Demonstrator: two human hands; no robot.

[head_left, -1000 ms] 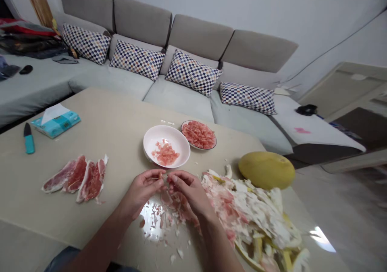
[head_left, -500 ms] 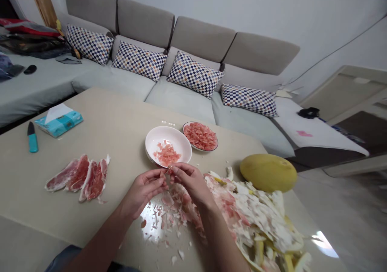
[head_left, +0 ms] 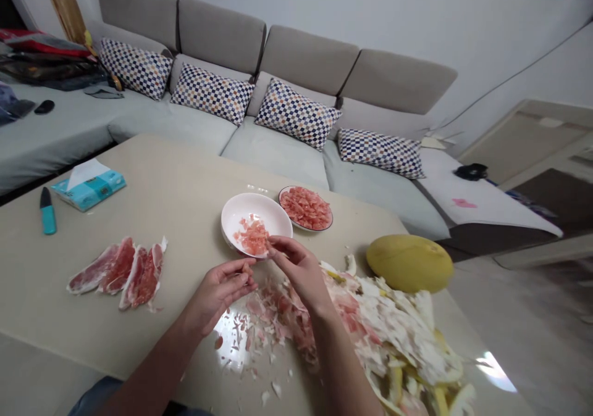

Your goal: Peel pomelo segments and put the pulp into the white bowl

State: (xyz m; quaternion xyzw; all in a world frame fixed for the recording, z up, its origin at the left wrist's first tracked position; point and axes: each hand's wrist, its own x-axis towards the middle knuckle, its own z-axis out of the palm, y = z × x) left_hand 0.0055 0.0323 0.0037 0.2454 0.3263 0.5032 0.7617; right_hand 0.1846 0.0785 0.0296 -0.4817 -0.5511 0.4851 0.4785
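Observation:
My left hand (head_left: 217, 292) is closed in a pinch on a small piece of pink pomelo flesh (head_left: 247, 270), just in front of the white bowl (head_left: 235, 209). At the bowl's near right rim is my right hand (head_left: 300, 271), thumb and fingers pressed together; whatever lies between them is too small to make out. Loose pink pomelo pulp (head_left: 252, 236) lies in the bowl. Behind it to the right stands a dark-rimmed plate heaped with pomelo pulp (head_left: 306, 207). Under and beside my right forearm spread torn pink membranes and white pith (head_left: 393, 320).
A whole yellow pomelo (head_left: 410, 263) lies at the table's right edge. To the left are several pomelo segments (head_left: 143, 275), a teal-handled knife (head_left: 47, 215) and a blue tissue pack (head_left: 95, 189). Small scraps and seeds litter the front. A grey sofa (head_left: 278, 144) stands behind the table.
My hands were together before the bowl, both at the pomelo piece. My right hand has moved forward and right to the bowl's rim; my left has stayed with its piece.

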